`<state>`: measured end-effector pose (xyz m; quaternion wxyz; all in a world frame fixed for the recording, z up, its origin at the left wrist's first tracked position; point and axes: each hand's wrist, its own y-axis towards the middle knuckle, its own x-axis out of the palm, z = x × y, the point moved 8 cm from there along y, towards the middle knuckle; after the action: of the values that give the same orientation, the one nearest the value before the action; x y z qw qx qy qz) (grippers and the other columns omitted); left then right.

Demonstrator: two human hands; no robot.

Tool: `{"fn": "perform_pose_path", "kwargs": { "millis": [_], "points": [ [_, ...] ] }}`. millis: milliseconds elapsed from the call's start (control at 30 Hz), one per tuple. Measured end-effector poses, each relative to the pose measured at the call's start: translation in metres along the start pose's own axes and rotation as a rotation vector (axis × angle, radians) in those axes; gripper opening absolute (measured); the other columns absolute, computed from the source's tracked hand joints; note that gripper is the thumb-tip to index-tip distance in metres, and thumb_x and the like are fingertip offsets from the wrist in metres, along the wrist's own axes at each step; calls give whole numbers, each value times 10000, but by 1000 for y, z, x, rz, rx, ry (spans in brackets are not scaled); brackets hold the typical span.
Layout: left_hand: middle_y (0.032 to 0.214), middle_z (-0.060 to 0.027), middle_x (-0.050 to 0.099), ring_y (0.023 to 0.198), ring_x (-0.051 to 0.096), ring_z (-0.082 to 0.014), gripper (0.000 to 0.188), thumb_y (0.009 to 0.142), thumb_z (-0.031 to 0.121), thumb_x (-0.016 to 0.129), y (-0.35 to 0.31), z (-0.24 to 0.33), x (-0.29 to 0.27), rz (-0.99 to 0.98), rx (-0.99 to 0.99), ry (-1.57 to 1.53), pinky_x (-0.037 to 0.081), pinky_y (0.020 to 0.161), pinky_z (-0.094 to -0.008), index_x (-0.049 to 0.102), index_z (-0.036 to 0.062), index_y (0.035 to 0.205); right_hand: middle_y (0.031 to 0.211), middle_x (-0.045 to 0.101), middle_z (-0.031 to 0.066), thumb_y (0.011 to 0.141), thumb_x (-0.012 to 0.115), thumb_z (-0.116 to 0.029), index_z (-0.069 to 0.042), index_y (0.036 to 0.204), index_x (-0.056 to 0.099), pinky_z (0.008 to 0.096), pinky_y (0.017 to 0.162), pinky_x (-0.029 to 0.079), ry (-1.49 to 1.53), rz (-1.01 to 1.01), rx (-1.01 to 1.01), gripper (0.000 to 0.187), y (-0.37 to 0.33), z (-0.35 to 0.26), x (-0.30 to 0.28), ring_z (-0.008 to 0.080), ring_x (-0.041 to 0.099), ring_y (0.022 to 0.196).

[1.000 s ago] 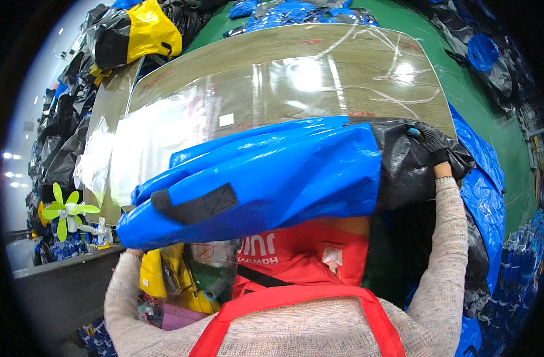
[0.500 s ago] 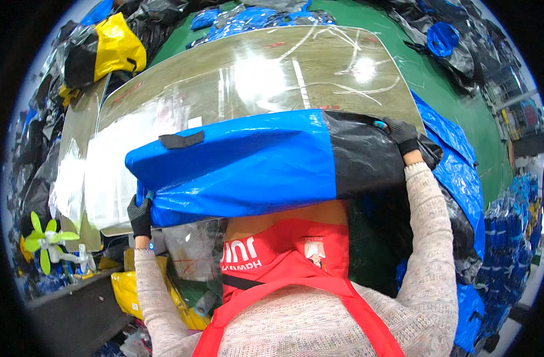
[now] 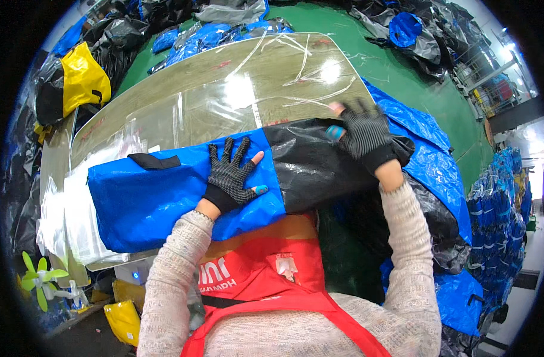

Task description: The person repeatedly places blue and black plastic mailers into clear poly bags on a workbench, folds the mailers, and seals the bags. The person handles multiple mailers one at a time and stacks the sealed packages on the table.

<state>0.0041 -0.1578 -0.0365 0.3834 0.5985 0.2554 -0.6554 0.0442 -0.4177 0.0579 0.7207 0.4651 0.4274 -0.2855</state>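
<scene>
- The left hand (image 3: 231, 175), in a black dotted knit glove with a bare index fingertip and teal on the thumb, lies palm down with its fingers spread apart, pointing away from the body.
- Under those fingers is the long, flat, glossy blue-and-black plastic bag (image 3: 289, 172); they press on its blue part, just left of the seam where the black part begins.
- The right hand (image 3: 367, 135), gloved alike, is above the bag's black end, its thumb apart from the other fingers. These are blurred, and whether they touch the bag I cannot tell.
- Left of the left fingers, at the bag's far edge, sits a black fabric strap (image 3: 154, 161).
- Beyond both hands' fingertips stretches the glossy wood-grain table (image 3: 212, 77); the bag lies across its near side.
- Farther left of the left fingers, clear plastic sheeting (image 3: 84, 208) shines on the table.
- Just right of the right fingers, crumpled blue plastic material (image 3: 417, 128) hangs past the table.
- Nearer the body than the left fingers is the red cloth apron (image 3: 257, 265) with white print.
- Well left of the fingers, toward the body, stands the small lime-green-bladed fan (image 3: 41, 275).
</scene>
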Motion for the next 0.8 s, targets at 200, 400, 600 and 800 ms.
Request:
{"fn": "perform_pose_path", "kwargs": {
  "millis": [200,400,600,800],
  "points": [
    [1492,-237,316,1423,164,-448,893,789,705,491,33,49,-32,179,167,-119,28,1122,-634,405,79,1420,1469,397,111,904,459,-559,-201,1405,453,629,1103,122,153,-321,49,616,-30,-43,37,378,278,1383],
    [1481,-241,315,1396,224,-434,941,758,716,536,78,71,0,97,118,-61,47,1123,-618,390,55,1411,1392,493,105,926,444,-512,-209,1395,469,582,1101,185,-65,-361,459,560,-85,68,36,341,350,1350],
    [1427,-299,344,1373,248,-451,946,733,711,577,79,77,-1,204,58,-60,71,1130,-605,475,-32,1310,1392,472,207,938,537,-373,-130,1377,468,587,1109,199,-54,257,551,507,-137,89,19,380,380,1323],
    [1440,-304,311,1369,239,-472,1074,664,685,664,97,121,18,146,178,-369,87,1155,-559,347,-21,1409,1217,603,156,863,689,-182,-90,1376,471,359,862,516,1359,443,1524,565,-262,114,106,277,611,1042]
  ]
}}
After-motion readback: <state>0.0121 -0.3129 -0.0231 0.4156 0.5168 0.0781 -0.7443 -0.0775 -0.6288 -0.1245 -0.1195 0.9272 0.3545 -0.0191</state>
